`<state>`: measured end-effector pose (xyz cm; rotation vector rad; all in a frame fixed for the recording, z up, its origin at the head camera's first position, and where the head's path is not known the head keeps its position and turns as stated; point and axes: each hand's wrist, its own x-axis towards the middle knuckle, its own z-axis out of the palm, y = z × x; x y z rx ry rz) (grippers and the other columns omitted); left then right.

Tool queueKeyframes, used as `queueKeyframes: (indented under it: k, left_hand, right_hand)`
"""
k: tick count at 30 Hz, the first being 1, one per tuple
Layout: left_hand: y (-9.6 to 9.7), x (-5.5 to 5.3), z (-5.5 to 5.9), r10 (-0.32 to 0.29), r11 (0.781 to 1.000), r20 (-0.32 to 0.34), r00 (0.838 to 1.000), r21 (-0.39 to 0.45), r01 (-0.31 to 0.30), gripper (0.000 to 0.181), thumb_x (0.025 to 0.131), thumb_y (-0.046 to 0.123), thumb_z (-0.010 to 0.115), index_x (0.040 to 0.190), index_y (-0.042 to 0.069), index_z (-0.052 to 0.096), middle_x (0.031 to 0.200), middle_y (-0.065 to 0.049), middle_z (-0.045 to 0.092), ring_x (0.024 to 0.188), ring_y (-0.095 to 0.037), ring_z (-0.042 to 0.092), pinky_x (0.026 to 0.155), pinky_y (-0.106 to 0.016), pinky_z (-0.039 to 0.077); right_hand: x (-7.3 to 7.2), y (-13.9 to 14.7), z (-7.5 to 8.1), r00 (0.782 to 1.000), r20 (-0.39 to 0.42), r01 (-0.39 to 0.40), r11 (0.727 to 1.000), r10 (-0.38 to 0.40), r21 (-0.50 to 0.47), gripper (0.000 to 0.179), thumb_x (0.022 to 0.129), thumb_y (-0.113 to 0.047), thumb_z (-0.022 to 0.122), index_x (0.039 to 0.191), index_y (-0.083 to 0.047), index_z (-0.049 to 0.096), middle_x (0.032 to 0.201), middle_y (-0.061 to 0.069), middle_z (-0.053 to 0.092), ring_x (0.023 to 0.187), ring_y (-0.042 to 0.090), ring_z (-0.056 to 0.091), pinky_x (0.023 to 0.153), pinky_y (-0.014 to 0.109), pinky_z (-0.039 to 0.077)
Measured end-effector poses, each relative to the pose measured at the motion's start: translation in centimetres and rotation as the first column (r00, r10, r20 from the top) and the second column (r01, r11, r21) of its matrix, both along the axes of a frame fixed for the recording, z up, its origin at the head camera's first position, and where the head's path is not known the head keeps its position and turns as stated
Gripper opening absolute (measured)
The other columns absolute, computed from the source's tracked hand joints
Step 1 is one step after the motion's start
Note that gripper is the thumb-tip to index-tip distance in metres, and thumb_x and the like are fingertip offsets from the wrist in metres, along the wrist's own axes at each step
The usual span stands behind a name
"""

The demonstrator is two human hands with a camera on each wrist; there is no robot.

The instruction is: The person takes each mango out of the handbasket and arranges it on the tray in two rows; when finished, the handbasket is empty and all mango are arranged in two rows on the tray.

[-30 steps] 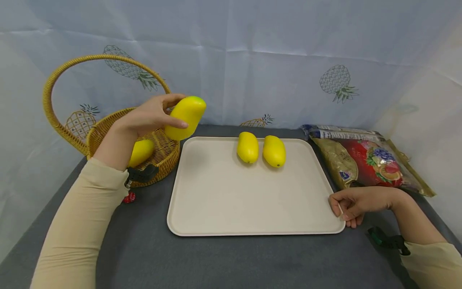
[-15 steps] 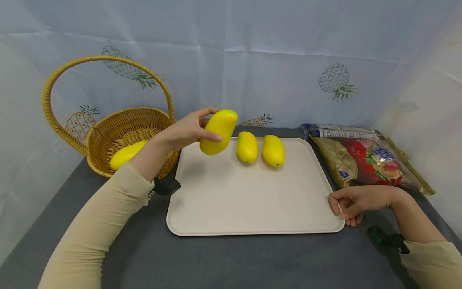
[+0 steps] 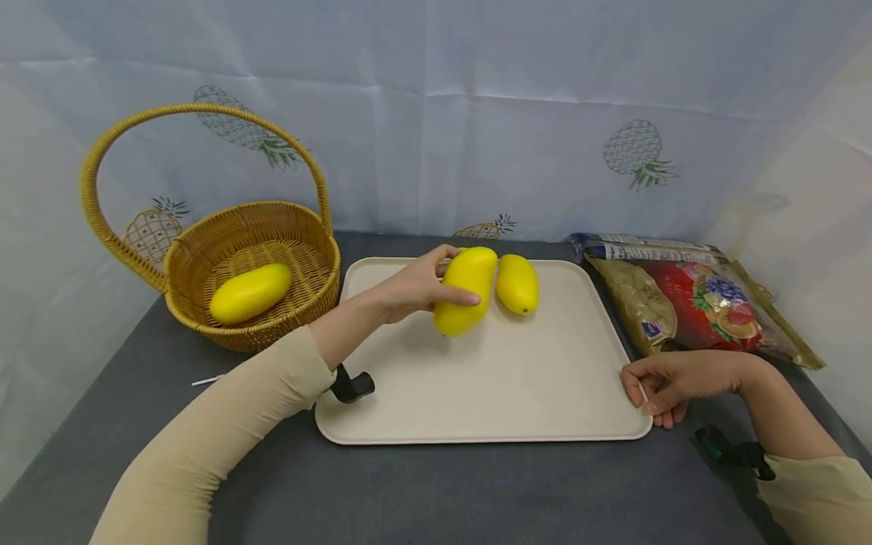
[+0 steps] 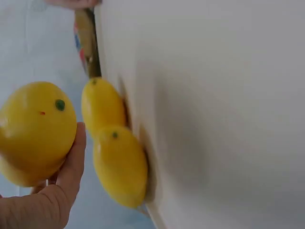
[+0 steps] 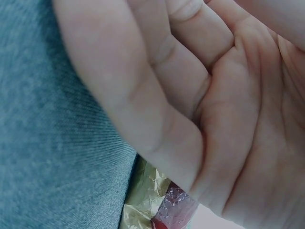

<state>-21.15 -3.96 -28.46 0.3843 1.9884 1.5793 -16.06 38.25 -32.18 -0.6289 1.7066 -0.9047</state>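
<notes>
My left hand [image 3: 418, 291] holds a yellow mango [image 3: 466, 291] above the beige tray [image 3: 545, 386], thumb on its near side. In the left wrist view the held mango [image 4: 35, 131] shows clear of the tray's surface. Two more mangoes lie at the tray's back; the right one [image 3: 518, 284] is in plain sight, while the held fruit mostly hides the other in the head view. That other mango [image 4: 120, 164] appears in the left wrist view. At the tray's right edge, my right hand [image 3: 671, 382] pinches the rim near the front corner with curled fingers.
A wicker basket [image 3: 325, 284] with a tall handle stands to the left, one mango [image 3: 250, 294] inside. Shiny food bags [image 3: 708, 303] lie beyond the tray on the right. A thin white stick [image 3: 207, 380] is on the grey tabletop [image 3: 422, 492]. A pineapple-print cloth [image 3: 504, 151] hangs behind.
My left hand has carried the mango from over the basket rightward and down, close to the two mangoes on the tray. My right hand has stayed at the tray's edge.
</notes>
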Motion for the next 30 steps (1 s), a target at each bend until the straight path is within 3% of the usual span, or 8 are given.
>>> queueKeyframes:
  k: [6,11,20,23,27,30]
  left_hand:
    - [2.6,1.1,-1.0,-0.002,1.0,0.038,0.999,-0.031,0.004,0.077,0.083,0.023,0.078,0.145,0.016,0.033,0.133,-0.011,0.052,0.112,-0.026,0.061,0.088,-0.036,0.057]
    - [4.4,2.1,-1.8,-0.007,1.0,0.074,0.997,-0.01,0.008,0.073,0.084,0.024,0.078,0.142,0.016,0.035,0.128,-0.011,0.053,0.105,-0.024,0.062,0.082,-0.033,0.057]
    - [7.1,3.5,-3.1,0.057,0.997,0.127,0.99,0.036,-0.062,0.065,0.084,0.026,0.078,0.137,0.015,0.042,0.119,-0.007,0.058,0.099,-0.019,0.062,0.081,-0.032,0.055]
    - [7.8,3.9,-3.5,0.073,0.997,0.099,0.992,-0.001,-0.074,0.067,0.082,0.028,0.08,0.136,0.013,0.044,0.119,-0.008,0.059,0.1,-0.019,0.061,0.087,-0.033,0.052]
    - [8.4,4.2,-4.0,0.084,0.989,0.023,0.996,-0.12,-0.081,0.077,0.078,0.038,0.083,0.14,0.011,0.045,0.123,-0.006,0.058,0.105,-0.018,0.057,0.098,-0.034,0.047]
    - [8.6,4.3,-4.3,0.07,0.983,-0.005,0.998,-0.171,-0.07,0.078,0.077,0.042,0.082,0.139,0.01,0.046,0.122,-0.005,0.058,0.105,-0.018,0.056,0.098,-0.034,0.047]
  right_hand:
    - [0.0,-0.1,0.1,1.0,-0.001,0.005,1.0,-0.005,-0.005,0.011,0.1,-0.004,0.051,0.102,0.007,0.051,0.089,0.027,0.063,0.075,0.012,0.07,0.066,0.031,0.061]
    - [0.1,-0.1,0.3,1.0,0.011,0.005,1.0,-0.005,-0.005,0.012,0.1,-0.004,0.051,0.102,0.008,0.05,0.089,0.03,0.061,0.076,0.008,0.07,0.067,0.03,0.061]
    - [0.2,0.0,0.3,1.0,0.018,0.011,1.0,-0.011,-0.01,0.012,0.1,-0.005,0.051,0.103,0.007,0.05,0.089,0.029,0.063,0.075,0.007,0.069,0.067,0.03,0.061]
    - [0.2,0.0,0.2,1.0,0.016,0.011,1.0,-0.011,-0.007,0.012,0.1,-0.005,0.052,0.103,0.007,0.05,0.089,0.028,0.063,0.075,0.006,0.069,0.066,0.03,0.061]
    - [0.1,0.0,0.2,1.0,0.013,0.012,1.0,-0.012,0.005,0.012,0.1,-0.005,0.052,0.103,0.007,0.051,0.089,0.028,0.064,0.075,0.005,0.069,0.067,0.03,0.061]
    - [0.1,-0.1,0.2,1.0,0.011,0.009,1.0,-0.009,0.005,0.012,0.1,-0.005,0.052,0.102,0.007,0.051,0.089,0.027,0.064,0.075,0.004,0.069,0.066,0.029,0.061]
